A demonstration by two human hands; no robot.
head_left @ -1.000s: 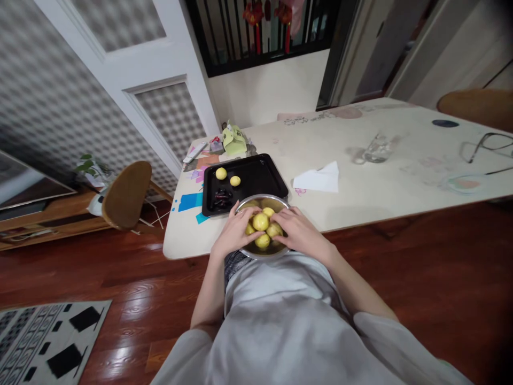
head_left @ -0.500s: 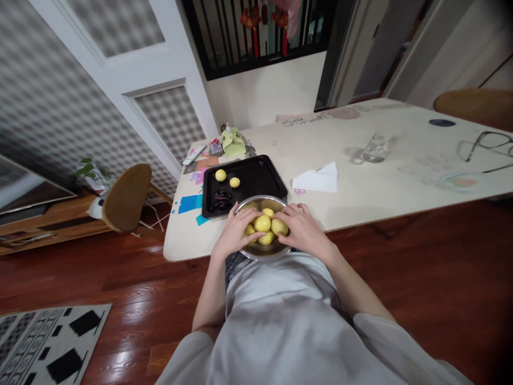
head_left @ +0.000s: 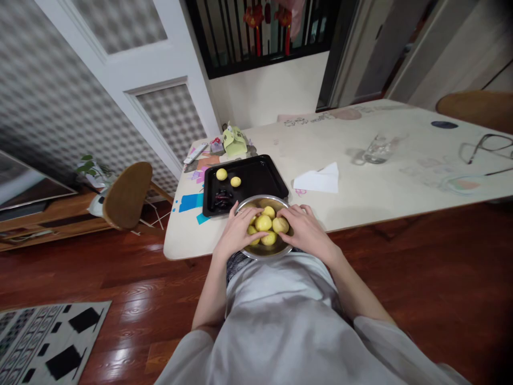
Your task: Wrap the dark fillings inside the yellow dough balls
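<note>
Yellow fruit (head_left: 281, 225), one: in metal bowl (head_left: 262, 201), clasped by right grip (head_left: 308, 229); likely firm, light, slightly slippery; best held round its middle. Left grip (head_left: 233, 231): curved over neighbouring fruit (head_left: 263, 223), hold unclear. Beyond both grips: black tray (head_left: 256, 179), on surface (head_left: 368, 187).

Bare forearms (head_left: 210, 294) reach forward and converge, the left hand (head_left: 236, 231) and right hand (head_left: 303, 229) facing each other, fingers (head_left: 249, 213) bent, thumbs (head_left: 257, 236) apart from them.
</note>
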